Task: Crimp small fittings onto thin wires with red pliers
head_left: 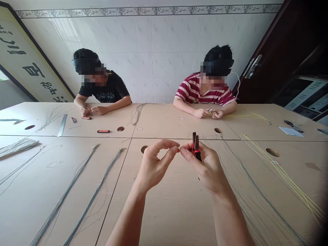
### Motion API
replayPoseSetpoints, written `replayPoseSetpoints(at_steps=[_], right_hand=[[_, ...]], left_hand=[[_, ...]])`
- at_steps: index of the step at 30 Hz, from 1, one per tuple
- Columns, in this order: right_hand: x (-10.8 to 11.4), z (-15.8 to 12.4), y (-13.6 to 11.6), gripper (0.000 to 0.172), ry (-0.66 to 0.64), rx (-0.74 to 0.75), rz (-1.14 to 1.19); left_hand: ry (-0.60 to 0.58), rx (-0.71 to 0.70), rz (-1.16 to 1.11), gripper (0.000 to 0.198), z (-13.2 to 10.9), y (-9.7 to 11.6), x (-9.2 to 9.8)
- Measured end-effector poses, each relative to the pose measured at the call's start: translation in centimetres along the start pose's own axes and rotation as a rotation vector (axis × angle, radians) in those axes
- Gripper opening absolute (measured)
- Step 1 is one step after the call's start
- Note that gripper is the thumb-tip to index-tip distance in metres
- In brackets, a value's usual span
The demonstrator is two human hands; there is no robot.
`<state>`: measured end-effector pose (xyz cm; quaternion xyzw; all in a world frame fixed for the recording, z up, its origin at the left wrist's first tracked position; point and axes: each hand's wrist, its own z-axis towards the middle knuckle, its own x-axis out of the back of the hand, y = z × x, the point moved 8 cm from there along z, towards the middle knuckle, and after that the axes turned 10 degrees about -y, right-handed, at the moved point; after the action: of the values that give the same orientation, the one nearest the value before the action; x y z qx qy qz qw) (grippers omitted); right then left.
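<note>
My left hand (158,164) is closed in a pinch, thumb against index finger, on something too small to make out. Its fingertips meet those of my right hand (205,164) above the table. Black-jawed pliers (196,147) with red and black handles are tucked in my right hand, jaws pointing up, while its thumb and index finger pinch at the same tiny spot. Just beyond the hands lie small scattered metal pieces (205,136). Bundles of grey-blue cord (77,181) with metal ends lie to the left, and yellow cords (287,177) lie to the right.
Across the joined tables (164,212) sit two people, a person in black (107,89) and a person in striped red (205,89), both handling small things. A steel ruler (62,125), a red-and-black marker-like stick (103,131) and round table holes (272,152) are around.
</note>
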<state>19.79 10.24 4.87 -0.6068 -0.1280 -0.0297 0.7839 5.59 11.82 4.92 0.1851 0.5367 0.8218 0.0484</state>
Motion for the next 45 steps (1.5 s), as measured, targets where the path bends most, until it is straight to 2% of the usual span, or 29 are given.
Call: replayPoseSetpoints(at_steps=[4, 9, 19, 34, 45], right_hand=[[0.3, -0.1, -0.2, 0.025, 0.013, 0.016, -0.011], [0.3, -0.1, -0.4, 0.024, -0.009, -0.004, -0.046], [0.0, -0.4, -0.2, 0.024, -0.034, -0.016, -0.068], [0.1, -0.3, -0.5, 0.024, -0.002, 0.018, -0.111], [-0.4, -0.3, -0.6, 0.024, -0.056, -0.007, -0.084]], left_hand=[[-0.042, 0.034, -0.028, 0.021, 0.1, -0.3, -0.1], [-0.096, 0.069, 0.010, 0.014, 0.2, 0.0, -0.2], [-0.002, 0.032, 0.000, 0.012, 0.0, 0.4, 0.8], [-0.016, -0.018, 0.108, 0.013, -0.4, 1.8, 0.6], [0.043, 0.003, -0.034, 0.011, -0.2, 0.7, 0.8]])
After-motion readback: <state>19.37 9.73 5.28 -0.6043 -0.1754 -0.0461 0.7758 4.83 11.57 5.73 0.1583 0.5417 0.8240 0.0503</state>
